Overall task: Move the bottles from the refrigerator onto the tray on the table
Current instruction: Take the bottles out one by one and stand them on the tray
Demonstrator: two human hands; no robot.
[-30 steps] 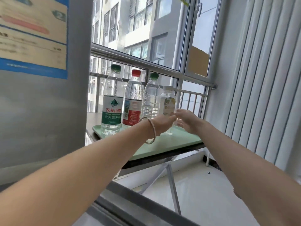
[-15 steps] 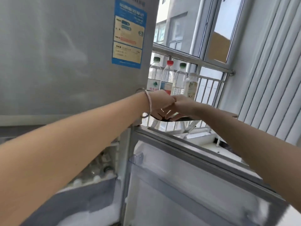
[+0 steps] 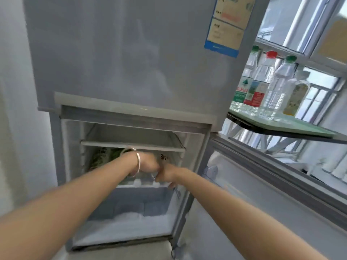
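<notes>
Hands meet inside the refrigerator's (image 3: 131, 62) open lower compartment: the left hand (image 3: 149, 164) (bracelet (image 3: 138, 164) at the wrist) touches the right hand (image 3: 168, 175); blur hides whether the fingers grip anything. Four bottles (image 3: 276, 87) stand upright on the green tray (image 3: 300, 124) beside the refrigerator.
</notes>
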